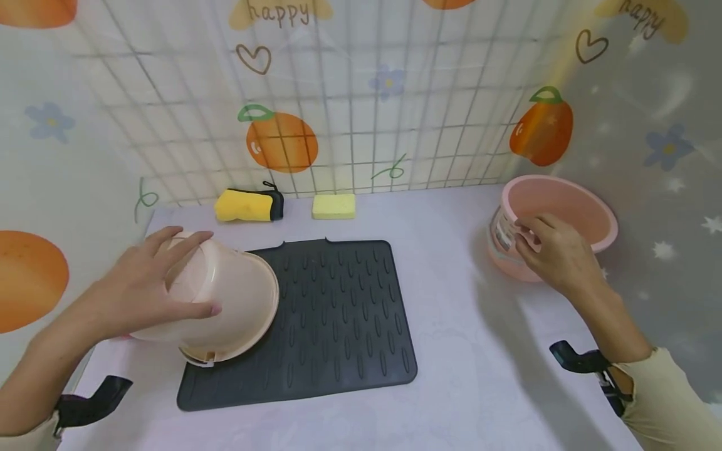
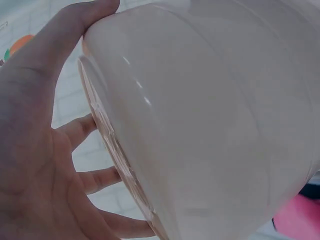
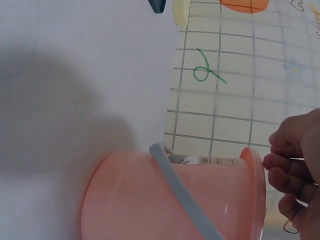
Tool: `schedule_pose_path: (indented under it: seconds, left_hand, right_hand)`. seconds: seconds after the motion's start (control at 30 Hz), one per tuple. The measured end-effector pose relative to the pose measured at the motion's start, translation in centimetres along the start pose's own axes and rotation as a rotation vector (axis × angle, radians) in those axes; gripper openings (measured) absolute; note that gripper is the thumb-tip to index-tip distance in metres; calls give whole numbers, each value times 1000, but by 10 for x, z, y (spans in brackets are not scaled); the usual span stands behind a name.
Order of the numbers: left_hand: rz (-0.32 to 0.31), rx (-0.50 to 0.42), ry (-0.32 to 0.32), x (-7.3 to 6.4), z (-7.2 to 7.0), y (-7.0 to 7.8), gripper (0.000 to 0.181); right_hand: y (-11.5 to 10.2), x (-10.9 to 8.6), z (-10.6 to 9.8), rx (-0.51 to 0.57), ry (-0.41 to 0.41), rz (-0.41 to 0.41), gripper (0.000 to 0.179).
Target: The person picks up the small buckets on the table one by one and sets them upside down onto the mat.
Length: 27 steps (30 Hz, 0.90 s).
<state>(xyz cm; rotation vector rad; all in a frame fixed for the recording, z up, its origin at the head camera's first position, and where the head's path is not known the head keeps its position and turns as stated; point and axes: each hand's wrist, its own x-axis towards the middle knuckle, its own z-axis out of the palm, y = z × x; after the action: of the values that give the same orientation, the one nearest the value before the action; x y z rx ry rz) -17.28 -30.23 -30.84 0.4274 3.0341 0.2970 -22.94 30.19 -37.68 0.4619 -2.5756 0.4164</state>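
In the head view, a cream plastic bucket point(image 1: 237, 288) is tipped on its side over the left part of a black ridged mat point(image 1: 338, 313), its rim facing right. My left hand point(image 1: 152, 282) grips it at the base end, with the thumb along the wall. The left wrist view shows the bucket's wall point(image 2: 200, 125) close up and the fingers spread across its base. A pink bucket point(image 1: 547, 188) with a grey handle point(image 3: 182, 192) stands upright at the right. Close by its rim is my right hand point(image 1: 558, 254), fingers loosely curled and holding nothing.
A yellow-and-black pouch point(image 1: 248, 205) and a pale yellow sponge point(image 1: 333, 207) lie along the back edge of the white table point(image 1: 451, 388). Behind them rises a wire grid point(image 1: 395, 125) under a printed sheet. Something pink point(image 2: 300, 217) shows beyond the cream bucket in the left wrist view.
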Motion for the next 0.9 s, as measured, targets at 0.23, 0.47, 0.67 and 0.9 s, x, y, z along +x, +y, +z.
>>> schedule_pose_path:
  seconds: [0.23, 0.47, 0.67, 0.9]
  left_hand:
    - [-4, 0, -19, 14, 16, 9, 113]
    - [-25, 8, -77, 25, 19, 11, 114]
    - [-5, 20, -126, 35, 25, 18, 113]
    - [18, 68, -140, 36, 28, 19, 114]
  right_hand:
    - [5, -1, 0, -10, 49, -32, 19]
    - [6, 0, -3, -23, 35, -1, 20]
    - [6, 0, -7, -32, -4, 71, 21]
    - [6, 0, -10, -45, -52, 105, 26]
